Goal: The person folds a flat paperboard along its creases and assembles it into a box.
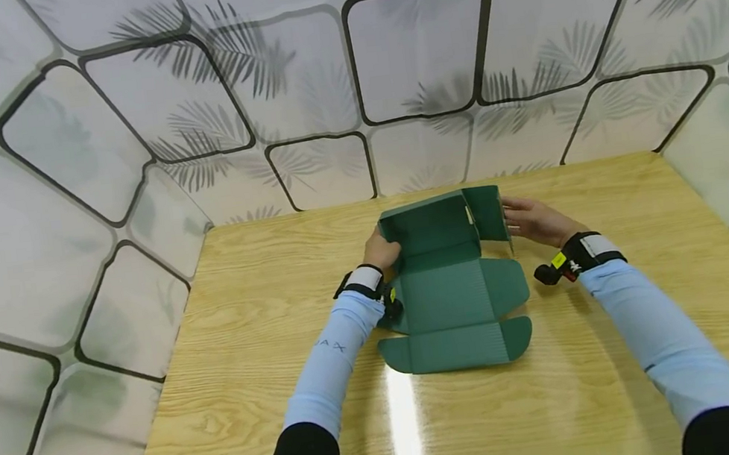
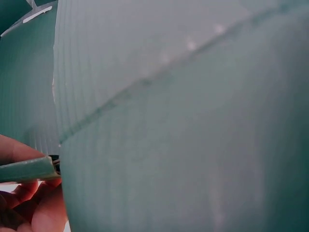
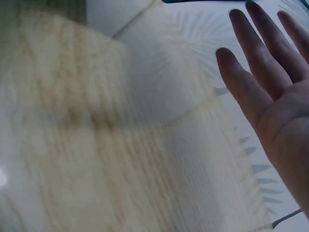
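Observation:
A green cardboard box (image 1: pixel 447 297), partly unfolded, lies on the wooden table with its far panel raised and several side flaps spread out. My left hand (image 1: pixel 381 249) grips the box's left side near the far panel. In the left wrist view, the fingers and thumb of that hand (image 2: pixel 36 205) pinch a green cardboard edge, and ribbed panels fill most of the picture. At the far right flap (image 1: pixel 487 213) is my right hand (image 1: pixel 539 222), fingers extended; whether they touch it I cannot tell. The right wrist view shows this hand (image 3: pixel 285 96) with its fingers straight and apart.
The light wooden table (image 1: pixel 255 330) extends around the box, with a bright reflection in front of it. A patterned fabric backdrop (image 1: pixel 413 57) rises behind the table's far edge and along both sides. Each wrist wears a strapped camera.

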A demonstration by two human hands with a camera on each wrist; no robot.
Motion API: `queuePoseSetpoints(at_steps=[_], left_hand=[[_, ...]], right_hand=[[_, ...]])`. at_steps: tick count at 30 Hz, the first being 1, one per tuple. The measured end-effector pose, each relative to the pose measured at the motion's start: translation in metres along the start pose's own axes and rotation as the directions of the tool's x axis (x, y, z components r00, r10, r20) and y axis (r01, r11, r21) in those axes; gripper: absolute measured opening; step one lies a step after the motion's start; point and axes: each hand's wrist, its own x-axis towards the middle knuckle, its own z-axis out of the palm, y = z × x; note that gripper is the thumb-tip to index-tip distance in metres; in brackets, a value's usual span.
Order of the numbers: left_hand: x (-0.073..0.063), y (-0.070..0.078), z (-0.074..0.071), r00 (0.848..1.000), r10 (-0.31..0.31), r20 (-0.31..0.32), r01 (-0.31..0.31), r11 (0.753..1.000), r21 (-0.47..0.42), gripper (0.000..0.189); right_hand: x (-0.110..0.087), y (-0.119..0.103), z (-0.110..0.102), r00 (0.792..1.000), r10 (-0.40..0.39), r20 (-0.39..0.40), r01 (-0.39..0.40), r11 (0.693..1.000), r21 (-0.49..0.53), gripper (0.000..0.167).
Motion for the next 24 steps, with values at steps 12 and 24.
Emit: queuePoseSetpoints(at_steps=[12,24], left_hand=[[-0.047,0.050,-0.024,1.000,0.000,-0.001,0.000,0.994,0.108,0.082],[-0.157,0.160,-0.090,1.000,0.002,0.021,-0.007,0.974,0.228,0.068]], right_hand=[[0.021,0.001,0.035,0.959,0.207,-0.193,-0.278,0.815,-0.508,0.072],[0.037,0.034,0.072,0.856,-0.145,-0.497,-0.385,0.465,-0.798,0.064]])
